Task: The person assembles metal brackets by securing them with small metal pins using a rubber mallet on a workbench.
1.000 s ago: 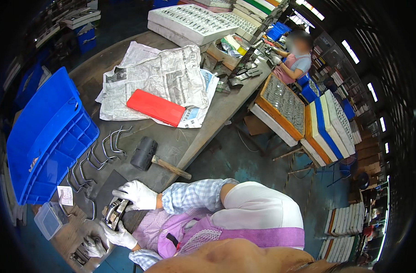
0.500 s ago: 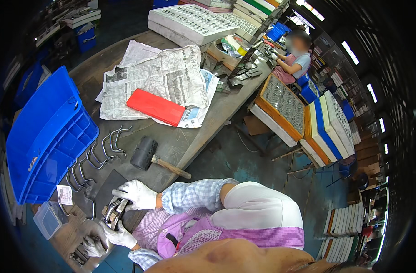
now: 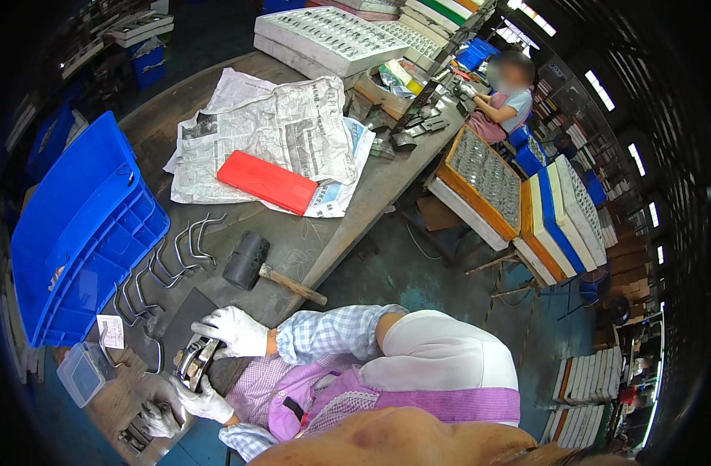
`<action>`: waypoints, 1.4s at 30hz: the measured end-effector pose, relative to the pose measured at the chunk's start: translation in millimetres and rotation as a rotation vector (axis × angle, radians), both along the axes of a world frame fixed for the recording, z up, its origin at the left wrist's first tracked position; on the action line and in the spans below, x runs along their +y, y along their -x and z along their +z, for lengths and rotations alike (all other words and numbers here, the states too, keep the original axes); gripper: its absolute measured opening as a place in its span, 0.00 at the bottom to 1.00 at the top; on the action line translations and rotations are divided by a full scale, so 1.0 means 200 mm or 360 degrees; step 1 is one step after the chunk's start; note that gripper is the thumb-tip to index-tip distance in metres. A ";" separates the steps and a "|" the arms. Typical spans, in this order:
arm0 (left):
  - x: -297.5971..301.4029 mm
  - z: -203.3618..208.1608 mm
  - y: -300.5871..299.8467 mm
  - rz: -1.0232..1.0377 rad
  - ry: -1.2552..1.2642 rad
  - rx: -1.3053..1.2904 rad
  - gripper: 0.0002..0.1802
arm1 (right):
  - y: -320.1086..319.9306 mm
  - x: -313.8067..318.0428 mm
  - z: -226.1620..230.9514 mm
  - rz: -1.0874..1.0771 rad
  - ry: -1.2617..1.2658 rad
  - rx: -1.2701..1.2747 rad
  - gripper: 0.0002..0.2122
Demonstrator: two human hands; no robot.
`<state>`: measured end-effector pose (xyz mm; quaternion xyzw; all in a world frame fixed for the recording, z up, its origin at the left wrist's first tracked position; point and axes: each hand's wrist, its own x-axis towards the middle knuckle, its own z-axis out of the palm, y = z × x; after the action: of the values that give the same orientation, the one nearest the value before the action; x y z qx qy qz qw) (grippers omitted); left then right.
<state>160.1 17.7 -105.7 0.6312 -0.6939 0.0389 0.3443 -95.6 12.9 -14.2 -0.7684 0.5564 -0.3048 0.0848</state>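
Note:
A shiny curved metal piece (image 3: 194,361), its exact kind unclear, is held between my two hands over the dark pad (image 3: 186,311) near the table's edge. My right hand (image 3: 235,332), in a white glove, closes over its upper end. My left hand (image 3: 204,401), also gloved, grips its lower end with thumb and fingers. Beyond my right hand lies a rubber mallet (image 3: 247,260) with a wooden handle. Several bent metal rods (image 3: 163,264) rest in a row on the table. Beside my left hand is a loose greyish glove (image 3: 161,421) and a small metal part (image 3: 133,439).
A blue plastic bin (image 3: 83,241) stands tilted at the left, with a clear box (image 3: 85,374) below it. A red case (image 3: 267,182) lies on newspaper (image 3: 293,116). White trays (image 3: 324,43) are stacked at the back. A co-worker (image 3: 501,105) sits at the far right.

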 end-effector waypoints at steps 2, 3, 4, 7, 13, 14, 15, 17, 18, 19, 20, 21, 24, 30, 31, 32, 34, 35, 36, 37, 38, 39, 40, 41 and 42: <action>0.00 -0.01 -0.01 -0.0002 0.0012 0.0002 0.50 | 0.00 0.00 0.00 0.0001 0.0008 -0.0004 0.46; 0.00 -0.01 -0.01 -0.0005 0.0023 0.0006 0.50 | 0.00 0.00 0.00 0.0006 0.0015 -0.0004 0.46; 0.00 -0.02 -0.01 -0.0005 0.0022 0.0005 0.50 | 0.00 0.00 0.00 0.0009 0.0021 -0.0002 0.46; 0.00 -0.01 -0.01 -0.0014 0.0015 -0.0003 0.49 | 0.00 0.00 0.01 0.0007 0.0013 0.0006 0.46; 0.00 0.01 0.00 -0.0039 0.0032 0.0001 0.49 | 0.00 0.00 0.01 0.0008 0.0008 0.0006 0.46; 0.00 0.00 0.00 -0.0027 0.0026 -0.0013 0.49 | 0.00 0.00 0.01 0.0009 0.0009 0.0005 0.46; 0.00 0.00 -0.01 -0.0015 0.0019 -0.0027 0.49 | 0.00 0.00 0.01 0.0006 0.0025 0.0003 0.46; 0.00 0.00 -0.01 -0.0013 0.0021 -0.0018 0.49 | 0.00 0.00 0.01 0.0001 0.0041 0.0000 0.46; 0.00 0.00 -0.01 -0.0010 0.0023 -0.0010 0.49 | 0.00 0.00 0.01 0.0002 0.0044 0.0000 0.46; 0.00 0.01 0.00 -0.0014 0.0024 -0.0010 0.49 | 0.00 0.00 0.01 0.0000 0.0047 0.0001 0.46; -0.01 0.02 0.01 -0.0028 0.0061 0.0003 0.50 | 0.00 0.00 0.01 -0.0005 0.0048 0.0001 0.46; -0.01 0.03 0.02 -0.0043 0.0099 0.0016 0.51 | 0.00 0.00 0.00 -0.0010 0.0045 -0.0001 0.46; -0.01 0.07 0.05 -0.0051 0.0153 -0.0006 0.52 | 0.01 0.01 0.00 -0.0018 0.0028 -0.0007 0.46; -0.01 0.02 -0.02 -0.0071 0.0028 0.0116 0.51 | 0.00 0.00 0.00 0.0004 0.0053 -0.0005 0.47; -0.01 0.04 0.00 -0.0072 0.0024 0.0117 0.51 | 0.01 0.00 0.00 0.0004 0.0074 0.0014 0.47; -0.01 0.06 0.02 -0.0090 0.0034 0.0133 0.51 | 0.02 0.01 -0.01 0.0003 0.0071 0.0016 0.47; -0.01 0.07 0.02 -0.0101 0.0048 0.0145 0.51 | 0.01 0.01 -0.01 -0.0024 0.0084 0.0027 0.47; -0.01 0.06 0.00 -0.0090 -0.0036 0.0173 0.50 | 0.00 0.00 0.00 -0.0016 0.0089 0.0023 0.47; -0.01 0.06 -0.02 -0.0079 -0.0119 0.0201 0.50 | -0.01 0.00 0.01 -0.0029 0.0095 0.0032 0.47; 0.00 0.07 -0.01 -0.0080 -0.0119 0.0202 0.50 | -0.01 0.00 0.01 -0.0051 0.0095 0.0048 0.47; -0.01 0.09 0.01 -0.0090 -0.0108 0.0212 0.49 | -0.01 0.00 0.00 -0.0052 0.0096 0.0049 0.47; -0.01 0.11 0.02 -0.0099 -0.0095 0.0223 0.48 | -0.01 -0.01 0.00 -0.0067 0.0076 0.0045 0.47; -0.02 0.14 0.03 -0.0126 -0.0122 0.0263 0.45 | -0.01 -0.01 0.00 -0.0079 0.0061 0.0037 0.47; -0.02 0.14 0.02 -0.0122 -0.0114 0.0261 0.45 | -0.02 -0.01 0.00 -0.0074 0.0068 0.0035 0.47; -0.03 0.14 0.00 -0.0125 -0.0123 0.0245 0.46 | -0.02 -0.01 0.00 -0.0080 0.0101 0.0033 0.48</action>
<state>159.6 11.1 -78.2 0.6175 -0.6906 -0.0499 0.3732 -91.6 9.9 -13.6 -0.7595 0.5663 -0.3165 0.0469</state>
